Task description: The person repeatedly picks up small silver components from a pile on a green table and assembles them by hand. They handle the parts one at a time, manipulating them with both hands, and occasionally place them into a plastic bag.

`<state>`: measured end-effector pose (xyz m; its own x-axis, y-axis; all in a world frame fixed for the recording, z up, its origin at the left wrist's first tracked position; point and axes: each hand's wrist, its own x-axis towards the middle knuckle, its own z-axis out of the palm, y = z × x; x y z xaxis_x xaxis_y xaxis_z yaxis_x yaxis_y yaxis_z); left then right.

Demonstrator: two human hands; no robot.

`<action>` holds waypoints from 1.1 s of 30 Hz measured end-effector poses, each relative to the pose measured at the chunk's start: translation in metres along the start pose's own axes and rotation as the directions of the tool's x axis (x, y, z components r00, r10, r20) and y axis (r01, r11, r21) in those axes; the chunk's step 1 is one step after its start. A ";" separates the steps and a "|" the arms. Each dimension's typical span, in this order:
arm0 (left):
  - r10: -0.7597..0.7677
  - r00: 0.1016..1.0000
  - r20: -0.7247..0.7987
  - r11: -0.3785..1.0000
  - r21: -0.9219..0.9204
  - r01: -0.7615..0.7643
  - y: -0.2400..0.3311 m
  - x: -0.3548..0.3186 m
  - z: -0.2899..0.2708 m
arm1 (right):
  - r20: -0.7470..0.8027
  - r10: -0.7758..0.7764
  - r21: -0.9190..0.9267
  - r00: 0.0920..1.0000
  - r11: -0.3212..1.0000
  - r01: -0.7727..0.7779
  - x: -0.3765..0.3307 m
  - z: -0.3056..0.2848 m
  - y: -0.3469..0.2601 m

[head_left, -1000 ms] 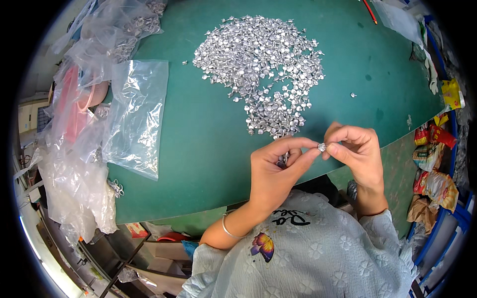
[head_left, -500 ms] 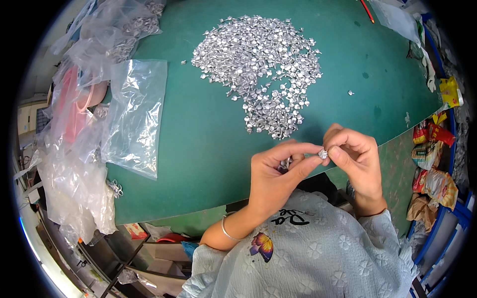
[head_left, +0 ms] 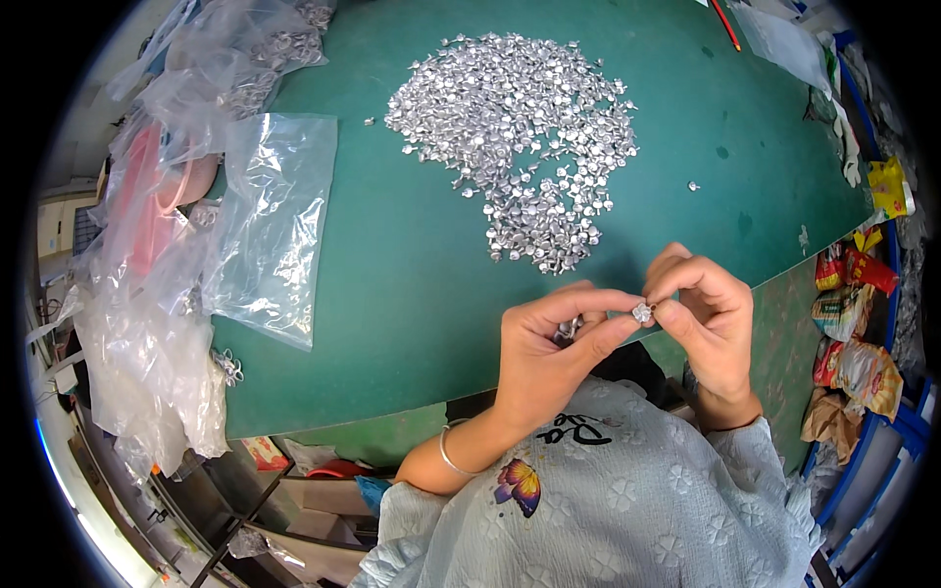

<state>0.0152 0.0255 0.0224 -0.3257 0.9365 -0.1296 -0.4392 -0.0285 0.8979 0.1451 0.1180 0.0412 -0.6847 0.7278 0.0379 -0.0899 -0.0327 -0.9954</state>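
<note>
A small silver flower-shaped metal piece (head_left: 642, 313) is pinched at the tips of the thumb and forefinger of my left hand (head_left: 549, 343). More silver pieces (head_left: 567, 330) sit in the curl of that hand's other fingers, partly hidden. My right hand (head_left: 711, 328) is closed, its thumb and forefinger meeting at the flower piece's right side; whether they grip a separate small part there is too small to tell. Beyond both hands, a big heap of small silver metal pieces with short stems (head_left: 510, 118) spreads over the green table (head_left: 412, 323).
A clear plastic bag (head_left: 270, 235) lies flat on the left, beside crumpled bags (head_left: 147, 363) and a pink container (head_left: 191, 181). Single stray pieces lie off the heap. A red pencil (head_left: 725, 24) is at the far right. Colourful packets (head_left: 858, 367) hang beyond the right edge.
Both hands have shifted very slightly to the right. The pinched piece has turned, and its flower face now shows more plainly.
</note>
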 end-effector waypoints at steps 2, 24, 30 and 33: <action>-0.008 1.000 -0.003 1.000 0.008 0.008 0.000 -0.001 0.000 | -0.030 0.001 0.020 1.000 1.000 -0.001 -0.001 0.002 -0.001; -0.052 0.998 -0.029 0.999 0.014 0.052 0.001 -0.006 0.005 | 0.004 -0.139 -0.161 0.990 0.977 0.138 -0.002 -0.001 -0.003; -0.045 0.998 -0.048 0.999 -0.030 0.044 0.002 -0.012 0.008 | -0.007 -0.138 -0.109 0.990 0.985 0.136 -0.008 0.002 -0.001; -0.042 0.997 -0.068 0.999 -0.034 0.040 0.002 -0.017 0.012 | 0.003 -0.151 -0.082 0.989 0.985 0.151 -0.010 0.002 -0.001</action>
<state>0.0298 0.0142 0.0312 -0.3631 0.9110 -0.1957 -0.4801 -0.0029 0.8772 0.1505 0.1093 0.0417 -0.6658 0.7221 0.1879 -0.1323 0.1336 -0.9822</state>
